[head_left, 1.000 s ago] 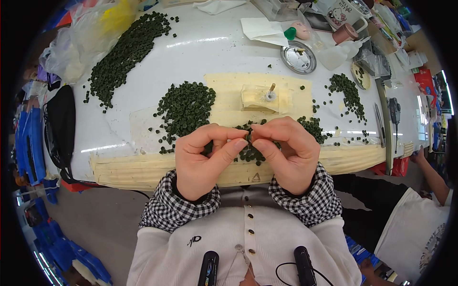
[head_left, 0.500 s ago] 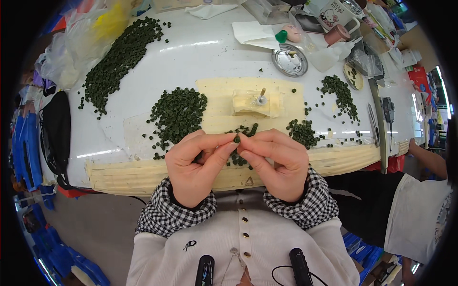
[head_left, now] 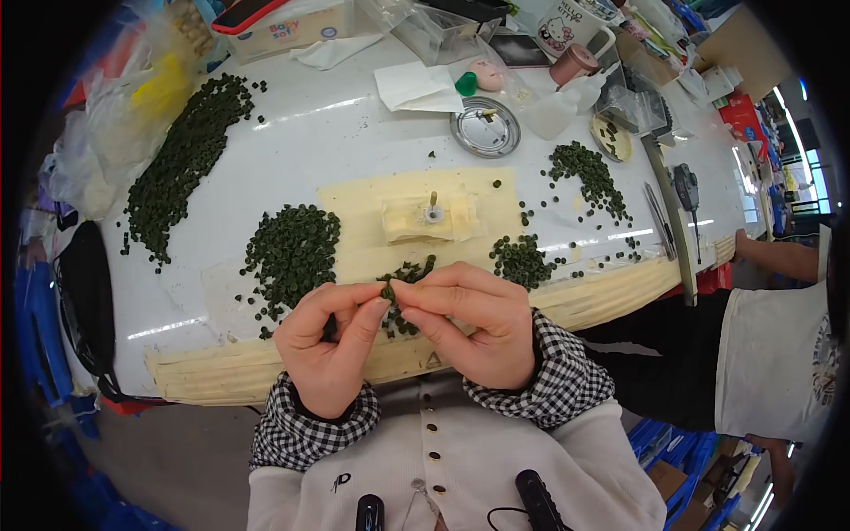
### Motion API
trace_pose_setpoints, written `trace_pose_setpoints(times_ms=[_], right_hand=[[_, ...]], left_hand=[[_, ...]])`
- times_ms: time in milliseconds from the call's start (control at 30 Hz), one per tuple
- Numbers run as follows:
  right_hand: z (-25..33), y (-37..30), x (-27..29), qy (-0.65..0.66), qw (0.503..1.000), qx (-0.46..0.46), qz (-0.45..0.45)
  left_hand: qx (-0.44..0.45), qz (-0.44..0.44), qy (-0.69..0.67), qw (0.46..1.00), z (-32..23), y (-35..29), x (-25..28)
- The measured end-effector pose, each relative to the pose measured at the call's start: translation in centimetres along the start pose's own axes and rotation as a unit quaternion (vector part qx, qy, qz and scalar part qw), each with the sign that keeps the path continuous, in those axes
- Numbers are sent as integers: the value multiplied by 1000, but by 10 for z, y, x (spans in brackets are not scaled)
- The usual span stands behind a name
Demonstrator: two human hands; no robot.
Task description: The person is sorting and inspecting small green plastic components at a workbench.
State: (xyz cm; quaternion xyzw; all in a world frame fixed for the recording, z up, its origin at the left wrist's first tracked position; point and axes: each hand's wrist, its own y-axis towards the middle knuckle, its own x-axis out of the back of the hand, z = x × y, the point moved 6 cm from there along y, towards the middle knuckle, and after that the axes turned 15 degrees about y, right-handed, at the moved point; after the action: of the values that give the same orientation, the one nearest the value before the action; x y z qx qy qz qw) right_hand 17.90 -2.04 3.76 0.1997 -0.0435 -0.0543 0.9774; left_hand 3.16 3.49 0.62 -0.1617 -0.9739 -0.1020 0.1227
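Note:
Above the table's near edge, the fingertips of my left hand (head_left: 326,343) and my right hand (head_left: 475,326) meet. Between them they pinch a small dark green piece (head_left: 388,292), mostly covered by the fingers. Just behind and below the fingertips lies a loose group of similar green pieces (head_left: 403,324), partly hidden by my hands. Left of it spreads a larger pile of small round green pieces (head_left: 293,257); a smaller pile (head_left: 522,261) is to the right. Farther back, a taped cream block (head_left: 407,223) with an upright pin (head_left: 434,200) stands on a pale yellow sheet (head_left: 352,193).
A long green heap (head_left: 181,164) lies at the far left beside plastic bags (head_left: 111,133). At the back are a round metal lid (head_left: 485,127), white paper (head_left: 418,87) and a mug (head_left: 567,32). Tweezers (head_left: 660,219) lie right. Another person's arm (head_left: 779,258) shows beyond.
The whole view has shifted, so the table's things appear farther left and mostly lower. Both hands still pinch a small green piece at the fingertips.

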Motion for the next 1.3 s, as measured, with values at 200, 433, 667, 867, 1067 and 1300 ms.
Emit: trace_pose_setpoints(times_ms=[200,433,667,867,1067,1300], right_hand=[[-1,1,-1,-8,1000,-15,-2],[-6,-2,-4,1,999,-32,-13],[-1,-3,4,15,999,-28,-14],[-1,-3,6,60,998,-10,-13],[2,-2,5,42,998,-6,-48],[86,-2,50,98,982,156,-33]], left_hand=[[0,14,-11,1000,3,3,0],[26,32,-13,999,2,2,4],[-9,9,21,1000,-1,3,-4],[-5,-23,12,1000,1,-5,-3],[-22,-4,13,1000,0,-5,-4],[-15,-3,-11,1000,0,-3,2]])
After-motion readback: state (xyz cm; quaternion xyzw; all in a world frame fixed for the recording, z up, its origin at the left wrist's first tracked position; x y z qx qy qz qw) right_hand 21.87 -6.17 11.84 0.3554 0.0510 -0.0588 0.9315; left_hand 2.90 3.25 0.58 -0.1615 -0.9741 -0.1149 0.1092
